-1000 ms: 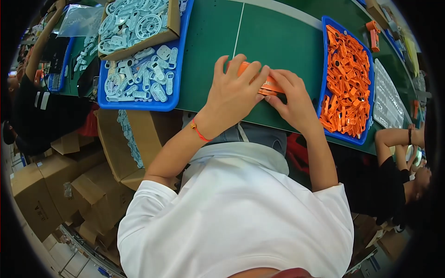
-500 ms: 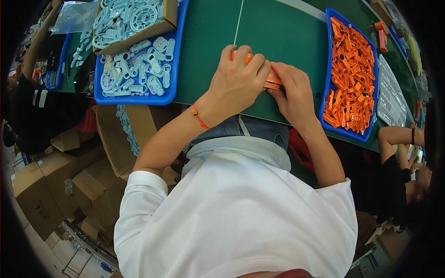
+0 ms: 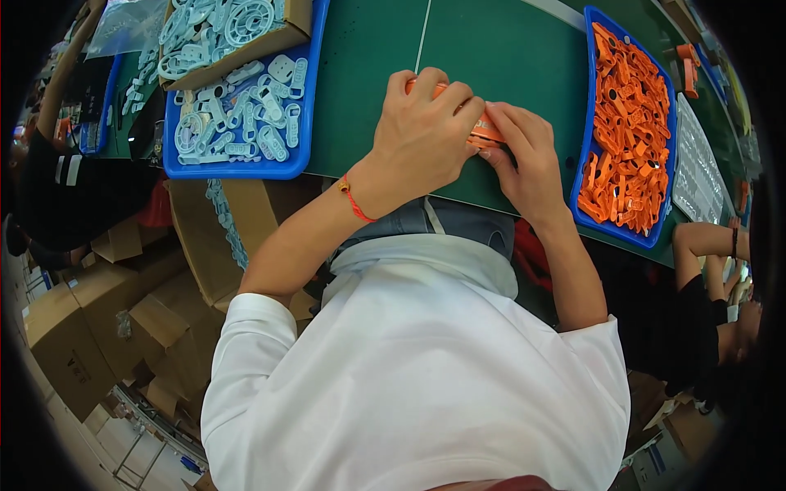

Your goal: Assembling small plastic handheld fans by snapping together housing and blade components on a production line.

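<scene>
Closest to me is my white shirt (image 3: 417, 352), and just past it my bent arms reach over the near edge of the green table (image 3: 499, 53), which probably lets me work close to my body without stretching. My left hand (image 3: 430, 127), with a red bracelet (image 3: 355, 201) at its wrist, is half closed, palm down, its fingers curled over an orange piece (image 3: 485, 131); I take that arched grip to be for steadying it from above. My right hand (image 3: 528, 155) is partly closed too, thumb on the near side and fingers on the far side of the piece's right end, as if to brace it there. The orange piece lies between my two hands, above the table near its edge; my knuckles hide most of it, so I cannot tell its full shape or whether it is one part or several. Well apart on my left, a blue tray (image 3: 237, 171) holds pale blue parts (image 3: 269, 106), with a cardboard box (image 3: 300, 23) of more such parts set on its far portion, perhaps to save room. On my right, another blue tray (image 3: 583, 139) is heaped with orange parts (image 3: 626, 131), likely put there to be within easy reach while the middle serves for handling. Beyond that tray lies a clear plastic sheet (image 3: 697, 168), and farther right shows a co-worker's arm (image 3: 704, 241).
</scene>
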Available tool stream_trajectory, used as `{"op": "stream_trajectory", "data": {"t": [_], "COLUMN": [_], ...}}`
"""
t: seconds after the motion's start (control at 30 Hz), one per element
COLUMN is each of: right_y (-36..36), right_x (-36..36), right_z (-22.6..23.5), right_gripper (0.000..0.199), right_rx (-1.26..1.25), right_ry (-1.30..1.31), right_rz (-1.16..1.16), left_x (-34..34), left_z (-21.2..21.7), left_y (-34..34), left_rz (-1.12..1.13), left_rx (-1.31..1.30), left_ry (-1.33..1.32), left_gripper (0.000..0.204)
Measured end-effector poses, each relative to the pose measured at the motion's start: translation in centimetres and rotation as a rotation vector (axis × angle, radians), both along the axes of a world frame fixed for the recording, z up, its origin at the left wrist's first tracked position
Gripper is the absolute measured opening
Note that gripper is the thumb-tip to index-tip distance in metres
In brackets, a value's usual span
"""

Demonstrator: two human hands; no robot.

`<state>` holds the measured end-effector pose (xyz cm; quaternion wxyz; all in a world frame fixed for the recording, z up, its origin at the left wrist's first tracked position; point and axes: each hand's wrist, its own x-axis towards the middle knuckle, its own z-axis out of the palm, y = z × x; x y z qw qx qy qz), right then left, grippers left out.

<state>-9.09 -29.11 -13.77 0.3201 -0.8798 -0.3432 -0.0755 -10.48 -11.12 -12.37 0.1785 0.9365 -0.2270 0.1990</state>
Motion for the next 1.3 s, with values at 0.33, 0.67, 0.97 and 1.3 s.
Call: {"op": "stream_trajectory", "data": {"t": [0.33, 0.67, 0.97, 1.3], "right_y": [0.3, 0.5, 1.1, 2.8], "right_x": [-0.4, 0.0, -0.8, -0.9], "right_z": [-0.4, 1.0, 1.3, 1.1], "right_gripper": [0.041, 0.05, 0.055, 0.053], "right_rx": [0.051, -0.071, 0.727, 0.957], "right_ry": [-0.077, -0.051, 0.755, 0.979], "right_rz": [-0.028, -0.019, -0.205, -0.166], "left_x": [-0.1, 0.4, -1.9, -0.7], "left_z": [-0.1, -0.4, -1.1, -2.8], "left_y": [0.2, 0.5, 0.4, -0.9], "left_rz": [-0.009, -0.06, 0.095, -0.135], "left_rx": [-0.012, -0.023, -1.366, -1.143], "left_ry": [0.006, -0.024, 0.183, 0.539], "left_gripper": [0.036, 0.033, 0.049, 0.057]}}
